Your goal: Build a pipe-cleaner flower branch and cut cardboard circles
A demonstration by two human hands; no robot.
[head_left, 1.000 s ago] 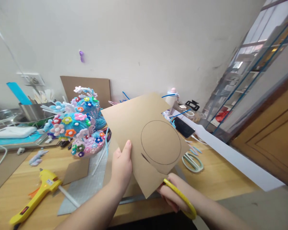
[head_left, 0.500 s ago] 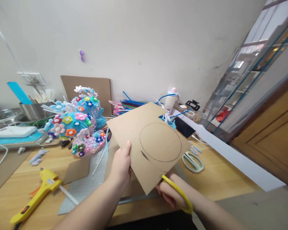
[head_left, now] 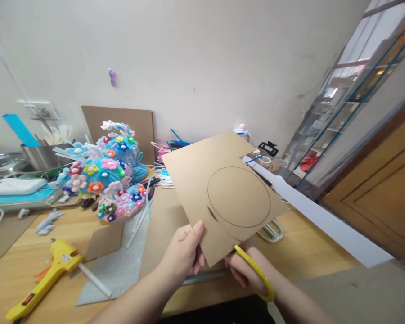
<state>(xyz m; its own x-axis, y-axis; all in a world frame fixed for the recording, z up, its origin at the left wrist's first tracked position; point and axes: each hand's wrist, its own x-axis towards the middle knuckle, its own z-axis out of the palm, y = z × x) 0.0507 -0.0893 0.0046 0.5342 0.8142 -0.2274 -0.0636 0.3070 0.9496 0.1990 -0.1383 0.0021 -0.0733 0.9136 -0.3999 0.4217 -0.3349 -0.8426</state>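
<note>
A tan sheet of cardboard [head_left: 192, 180] is tilted up in front of me, with a circle drawn on it and a notch cut from its far right side. My left hand [head_left: 185, 249] pinches its left edge, thumb on top. Below the near right edge, my right hand [head_left: 246, 267] is closed around yellow-handled scissors [head_left: 256, 272]. One yellow handle loop shows over the hand; the blades are hidden under the cardboard. A dark pencil-like mark lies beside the circle.
At the left are a yellow glue gun [head_left: 59, 265], blue pompom-flower baskets [head_left: 104, 171] and a small cardboard piece [head_left: 104, 240]. Green-handled scissors [head_left: 275, 231] lie behind the sheet's right corner. A long white strip [head_left: 327, 220] extends at the right; a black hair clip [head_left: 268, 148] lies beyond.
The cardboard has moved right and farther up, and my left hand has shifted right with it. The right hand with the scissors stays nearly in place. The view has shifted slightly.
</note>
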